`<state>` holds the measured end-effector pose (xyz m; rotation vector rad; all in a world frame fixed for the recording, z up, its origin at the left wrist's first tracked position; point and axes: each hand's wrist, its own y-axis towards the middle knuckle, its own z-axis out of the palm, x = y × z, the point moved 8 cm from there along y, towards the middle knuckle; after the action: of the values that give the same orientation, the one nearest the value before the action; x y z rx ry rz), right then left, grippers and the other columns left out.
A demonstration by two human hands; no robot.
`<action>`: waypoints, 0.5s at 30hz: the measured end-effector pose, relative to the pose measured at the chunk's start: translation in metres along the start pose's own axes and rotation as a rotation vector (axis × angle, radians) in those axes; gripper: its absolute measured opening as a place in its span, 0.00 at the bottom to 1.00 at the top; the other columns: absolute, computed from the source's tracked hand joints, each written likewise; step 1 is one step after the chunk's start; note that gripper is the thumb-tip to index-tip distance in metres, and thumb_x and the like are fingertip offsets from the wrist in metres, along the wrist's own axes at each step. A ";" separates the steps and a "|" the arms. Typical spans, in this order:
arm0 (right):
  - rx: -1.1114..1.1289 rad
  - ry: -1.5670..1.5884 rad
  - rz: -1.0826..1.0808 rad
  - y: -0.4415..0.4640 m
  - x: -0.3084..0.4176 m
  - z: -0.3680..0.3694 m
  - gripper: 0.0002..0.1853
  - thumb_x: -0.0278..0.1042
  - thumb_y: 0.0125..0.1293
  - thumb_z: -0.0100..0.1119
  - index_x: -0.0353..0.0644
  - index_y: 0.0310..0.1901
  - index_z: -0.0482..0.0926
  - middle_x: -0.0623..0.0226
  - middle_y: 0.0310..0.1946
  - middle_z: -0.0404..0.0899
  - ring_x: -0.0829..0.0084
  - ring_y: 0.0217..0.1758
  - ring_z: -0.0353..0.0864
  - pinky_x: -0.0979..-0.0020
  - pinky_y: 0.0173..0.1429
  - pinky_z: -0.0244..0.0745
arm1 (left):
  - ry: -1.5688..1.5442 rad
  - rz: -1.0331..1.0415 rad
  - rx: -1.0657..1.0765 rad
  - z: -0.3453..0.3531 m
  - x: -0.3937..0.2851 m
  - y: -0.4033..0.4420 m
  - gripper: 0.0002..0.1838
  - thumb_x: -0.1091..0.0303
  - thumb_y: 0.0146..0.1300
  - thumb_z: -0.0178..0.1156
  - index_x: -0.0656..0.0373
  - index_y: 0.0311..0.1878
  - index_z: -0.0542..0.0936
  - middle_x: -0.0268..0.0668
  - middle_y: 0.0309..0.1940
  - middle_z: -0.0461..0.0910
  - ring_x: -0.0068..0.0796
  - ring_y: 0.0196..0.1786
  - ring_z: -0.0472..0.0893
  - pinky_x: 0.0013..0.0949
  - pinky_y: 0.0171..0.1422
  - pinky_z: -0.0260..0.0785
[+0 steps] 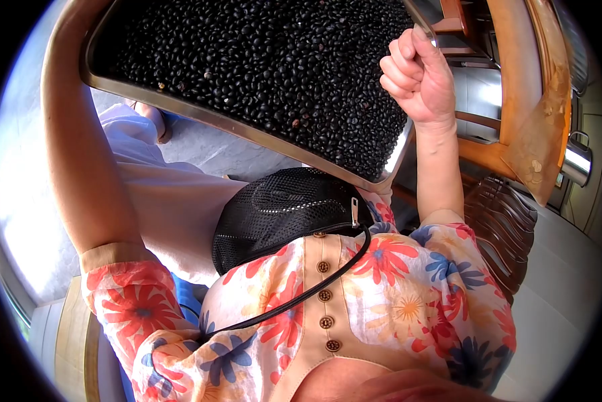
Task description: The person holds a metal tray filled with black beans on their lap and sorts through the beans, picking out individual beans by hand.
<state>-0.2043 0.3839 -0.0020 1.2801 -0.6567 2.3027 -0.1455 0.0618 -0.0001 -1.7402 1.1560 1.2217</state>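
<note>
A shallow metal tray [247, 137] full of small glossy black beans [274, 67] is tilted across the top of the view, with a few reddish or pale ones among them. My right hand [421, 70] is closed at the tray's right rim, thumb pressed on the edge and fingers curled over the palm. Along the left side my left forearm reaches up past the tray's left corner; the hand itself lies beyond the frame. Below the tray a black mesh bag [281, 208] with a zip and a thin strap rests against my floral shirt [381, 295].
Wooden furniture [518, 67] with a curved edge stands at the right, beside a shiny metal container [577, 161]. A brown ribbed object [505, 228] is below it. Grey floor [207, 147] and part of a foot [150, 117] show under the tray. A wooden edge [73, 342] is at lower left.
</note>
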 end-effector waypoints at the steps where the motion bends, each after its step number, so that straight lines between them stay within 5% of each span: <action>1: -0.002 -0.002 -0.002 0.000 0.000 0.000 0.17 0.43 0.73 0.47 0.42 0.29 0.75 0.81 0.13 0.51 0.87 0.14 0.48 0.82 0.16 0.44 | 0.008 -0.012 -0.011 -0.001 0.000 0.001 0.13 0.62 0.62 0.58 0.64 0.35 0.81 0.30 0.23 0.77 0.19 0.24 0.75 0.25 0.29 0.67; 15: -0.045 -0.027 0.017 0.001 -0.008 -0.003 0.16 0.40 0.72 0.48 0.41 0.29 0.75 0.82 0.13 0.51 0.87 0.14 0.48 0.83 0.16 0.45 | -0.013 0.026 0.024 0.002 -0.003 -0.002 0.13 0.61 0.62 0.58 0.63 0.33 0.80 0.30 0.22 0.77 0.19 0.24 0.74 0.25 0.29 0.67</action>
<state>-0.2028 0.3839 -0.0101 1.2911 -0.7275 2.2752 -0.1449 0.0651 0.0025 -1.7022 1.1844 1.2281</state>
